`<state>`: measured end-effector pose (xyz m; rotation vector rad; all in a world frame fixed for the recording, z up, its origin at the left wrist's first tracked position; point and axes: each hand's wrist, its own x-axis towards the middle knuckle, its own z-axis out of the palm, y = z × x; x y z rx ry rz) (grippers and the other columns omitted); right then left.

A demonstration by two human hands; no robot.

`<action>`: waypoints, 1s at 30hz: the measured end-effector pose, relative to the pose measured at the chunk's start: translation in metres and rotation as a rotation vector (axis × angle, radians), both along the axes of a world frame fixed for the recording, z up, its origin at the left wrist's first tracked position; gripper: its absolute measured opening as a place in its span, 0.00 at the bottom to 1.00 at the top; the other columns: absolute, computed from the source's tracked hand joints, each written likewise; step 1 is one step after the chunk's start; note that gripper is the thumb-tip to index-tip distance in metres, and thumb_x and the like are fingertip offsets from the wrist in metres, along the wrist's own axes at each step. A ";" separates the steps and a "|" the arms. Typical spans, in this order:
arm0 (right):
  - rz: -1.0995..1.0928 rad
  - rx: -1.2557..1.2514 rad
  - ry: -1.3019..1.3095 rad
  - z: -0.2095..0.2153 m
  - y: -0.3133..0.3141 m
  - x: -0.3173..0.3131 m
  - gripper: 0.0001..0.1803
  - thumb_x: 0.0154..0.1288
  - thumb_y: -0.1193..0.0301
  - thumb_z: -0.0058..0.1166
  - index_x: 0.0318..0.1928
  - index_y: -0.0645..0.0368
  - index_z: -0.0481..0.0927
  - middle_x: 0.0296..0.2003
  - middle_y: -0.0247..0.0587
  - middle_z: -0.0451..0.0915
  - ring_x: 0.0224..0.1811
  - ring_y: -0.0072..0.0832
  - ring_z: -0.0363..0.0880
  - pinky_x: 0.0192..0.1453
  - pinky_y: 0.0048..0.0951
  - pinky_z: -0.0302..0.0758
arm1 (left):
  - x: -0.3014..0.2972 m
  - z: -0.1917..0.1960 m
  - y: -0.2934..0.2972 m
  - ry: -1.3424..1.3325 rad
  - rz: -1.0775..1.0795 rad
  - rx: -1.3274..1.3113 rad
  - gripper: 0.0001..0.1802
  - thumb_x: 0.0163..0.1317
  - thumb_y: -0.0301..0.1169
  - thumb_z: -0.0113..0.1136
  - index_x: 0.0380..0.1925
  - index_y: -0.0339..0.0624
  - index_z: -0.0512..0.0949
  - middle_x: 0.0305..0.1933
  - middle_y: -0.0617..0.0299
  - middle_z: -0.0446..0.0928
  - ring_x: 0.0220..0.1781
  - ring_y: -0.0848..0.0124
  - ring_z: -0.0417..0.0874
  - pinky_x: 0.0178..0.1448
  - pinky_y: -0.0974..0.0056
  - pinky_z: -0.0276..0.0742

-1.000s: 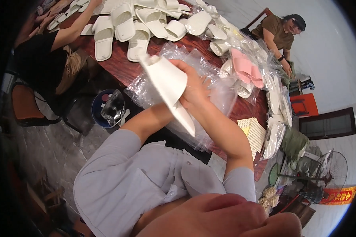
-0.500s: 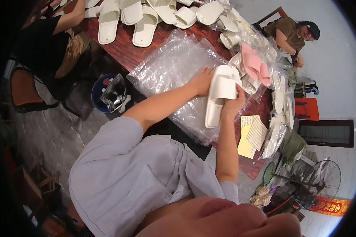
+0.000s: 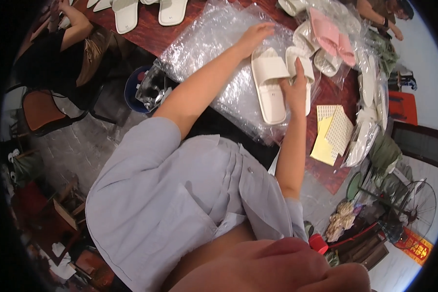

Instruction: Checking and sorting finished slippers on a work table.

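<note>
A pair of white open-toe slippers lies side by side on clear plastic bags point(image 3: 199, 51) at the table's near edge. The left slipper point(image 3: 271, 73) shows its broad strap and whole sole. My right hand point(image 3: 295, 92) rests over the middle of the right slipper point(image 3: 304, 72), hiding part of it. One digit stretches up along the strap and another sticks out toward the left slipper. Beyond the left slipper's toe, my left hand point(image 3: 257, 38) hovers over or touches the bags with its fingers stretched out, holding nothing I can see.
Pink slippers point(image 3: 326, 34) and bagged white slippers point(image 3: 367, 87) line the right side. Yellow and white label sheets point(image 3: 332, 134) lie near the right corner. More white slippers point(image 3: 173, 10) sit at the far edge. A blue bucket point(image 3: 131, 92) stands left; a fan point(image 3: 413, 211) stands right.
The pair I held together now lies spread side by side on the bags. My left hand has come off the slippers and moved away from me. The whole view has shifted.
</note>
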<state>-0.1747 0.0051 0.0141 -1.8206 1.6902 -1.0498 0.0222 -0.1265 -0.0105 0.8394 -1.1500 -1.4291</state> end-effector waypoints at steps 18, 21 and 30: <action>-0.017 0.038 -0.263 0.021 0.074 -0.020 0.07 0.64 0.80 0.62 0.42 0.66 0.87 0.39 0.42 0.88 0.44 0.30 0.86 0.53 0.30 0.78 | -0.041 0.043 0.053 -1.295 -0.214 -0.800 0.32 0.70 0.59 0.57 0.72 0.67 0.72 0.57 0.48 0.80 0.61 0.50 0.81 0.64 0.47 0.77; 0.085 -0.014 0.025 0.018 0.069 -0.003 0.05 0.62 0.79 0.63 0.39 0.64 0.87 0.36 0.45 0.85 0.42 0.40 0.84 0.50 0.37 0.78 | -0.043 0.023 0.057 -1.262 -0.169 -0.786 0.32 0.70 0.61 0.56 0.72 0.68 0.72 0.54 0.51 0.81 0.59 0.52 0.81 0.64 0.49 0.75; -0.021 -0.090 0.065 0.006 0.074 0.006 0.07 0.59 0.79 0.66 0.39 0.64 0.88 0.39 0.46 0.81 0.44 0.44 0.80 0.51 0.41 0.76 | -0.038 0.004 0.056 -1.071 -0.107 -0.724 0.30 0.69 0.60 0.58 0.65 0.62 0.79 0.50 0.56 0.84 0.52 0.58 0.83 0.61 0.52 0.74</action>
